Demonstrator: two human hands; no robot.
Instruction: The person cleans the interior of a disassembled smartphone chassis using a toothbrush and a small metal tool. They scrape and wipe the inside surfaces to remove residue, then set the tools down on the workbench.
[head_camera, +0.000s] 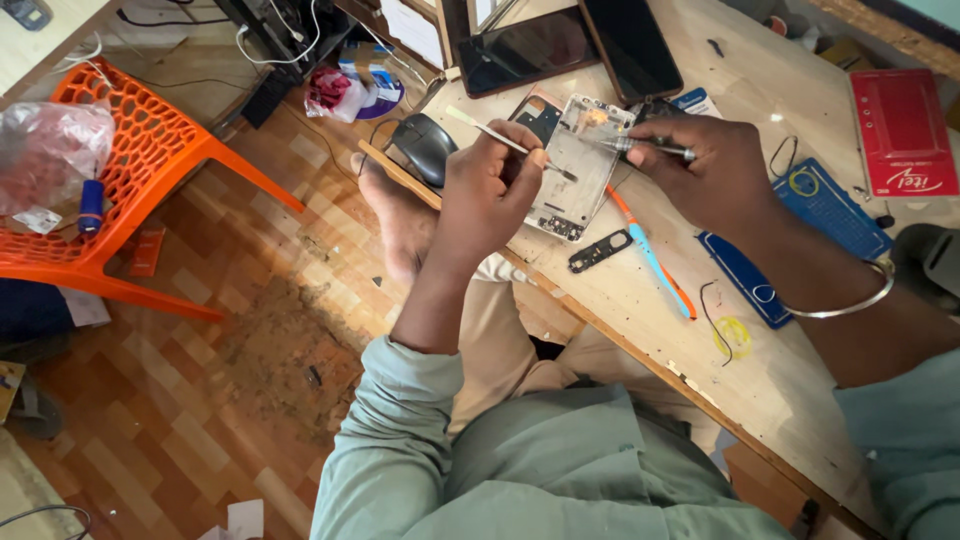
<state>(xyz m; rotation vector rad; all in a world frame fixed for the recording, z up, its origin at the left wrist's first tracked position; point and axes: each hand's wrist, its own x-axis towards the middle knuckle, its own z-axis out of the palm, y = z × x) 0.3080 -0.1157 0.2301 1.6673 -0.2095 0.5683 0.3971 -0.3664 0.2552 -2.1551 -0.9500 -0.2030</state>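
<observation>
Seen from above: left hand (490, 185) closed around a thin pale spudger (500, 135), its tip resting on an opened phone frame (580, 165) lying flat on the wooden table (640, 300). Right hand (715, 175) clamped on a slim metal screwdriver (650, 148), its tip pointing at the upper part of the same frame. Both hands close together over the phone frame, one on each side of it. Just below the frame, a small black plastic part (600, 250) and an orange-and-blue pry tool (650, 255) lying on the table. Behind the frame, two dark phone screens (570, 45); to its left, a black computer mouse (425, 147). Further right, a blue mat (800, 240) and a red card (900, 130). Silver bangle (850, 300) on the right wrist. Orange plastic chair (140, 160) on the tiled floor at left.
</observation>
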